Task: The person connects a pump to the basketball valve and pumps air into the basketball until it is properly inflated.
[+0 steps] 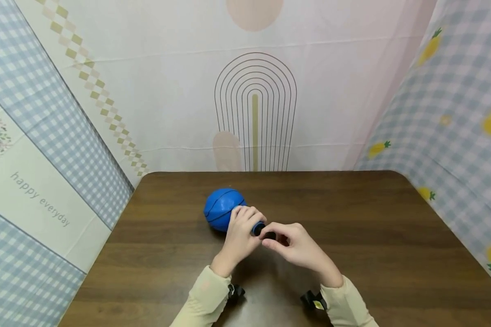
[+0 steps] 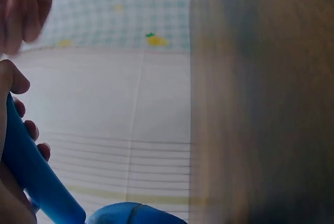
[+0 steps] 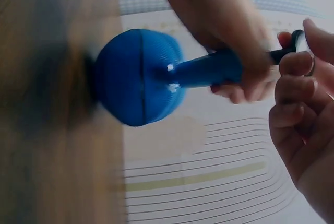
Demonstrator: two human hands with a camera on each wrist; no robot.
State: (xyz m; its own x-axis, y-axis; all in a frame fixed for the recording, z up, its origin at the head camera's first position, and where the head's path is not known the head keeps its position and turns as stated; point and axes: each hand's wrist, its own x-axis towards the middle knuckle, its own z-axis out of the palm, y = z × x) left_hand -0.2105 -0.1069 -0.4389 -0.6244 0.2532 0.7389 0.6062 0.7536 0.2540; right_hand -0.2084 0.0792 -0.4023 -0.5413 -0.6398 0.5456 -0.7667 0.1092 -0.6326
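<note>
A blue ball with dark seam lines sits on the table, left of the hands. My left hand grips the blue barrel of a hand pump, whose narrow end meets the ball in the right wrist view. Out of the barrel's other end comes a black rod. Fingers and thumb of my right hand pinch the black handle at the end of that rod. In the left wrist view the pump barrel slants down toward the ball, and the right hand is blurred.
The brown wooden table stands against a white cloth with printed arches. Checked cloths hang at the left and right sides. Black wrist devices stick out beside both sleeves.
</note>
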